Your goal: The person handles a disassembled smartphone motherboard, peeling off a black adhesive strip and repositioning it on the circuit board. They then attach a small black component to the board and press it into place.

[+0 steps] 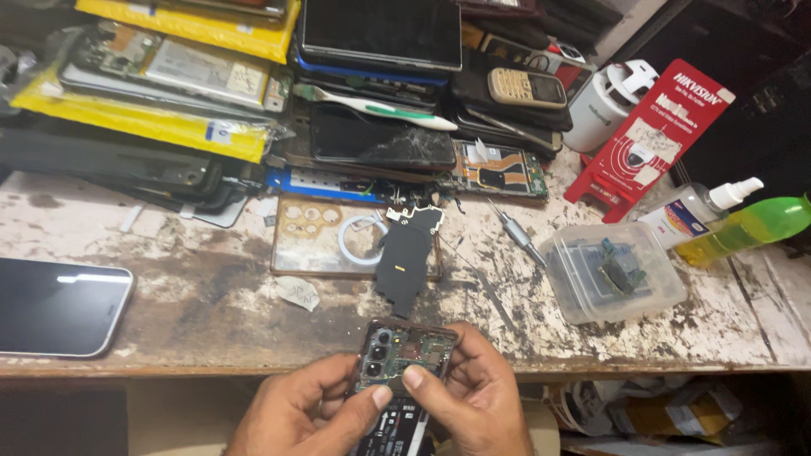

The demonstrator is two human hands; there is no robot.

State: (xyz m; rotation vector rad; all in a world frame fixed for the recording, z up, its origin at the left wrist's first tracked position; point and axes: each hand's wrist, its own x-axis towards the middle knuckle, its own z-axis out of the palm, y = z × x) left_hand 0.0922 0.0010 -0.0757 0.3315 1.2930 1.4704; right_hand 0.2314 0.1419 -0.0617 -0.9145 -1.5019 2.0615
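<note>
Both my hands hold an opened smartphone point(404, 355) with its back cover off, its camera modules and circuit board showing. My left hand point(300, 414) grips its left side, thumb pressed on the board. My right hand point(477, 397) grips the right side, its thumb meeting the left one at the middle. The phone sits just in front of the worn workbench edge point(211, 365). On the bench right behind it lies a black flat coil sheet with a metal bracket point(407, 253), resting partly on a brown mat point(312, 241).
A dark phone point(59, 304) lies screen-up at the left. A screwdriver point(517, 232) and a clear plastic box of parts point(612, 270) sit to the right, with a spray bottle point(701, 207) and green bottle point(748, 226). Stacked phones, boards and a toothbrush point(380, 107) crowd the back.
</note>
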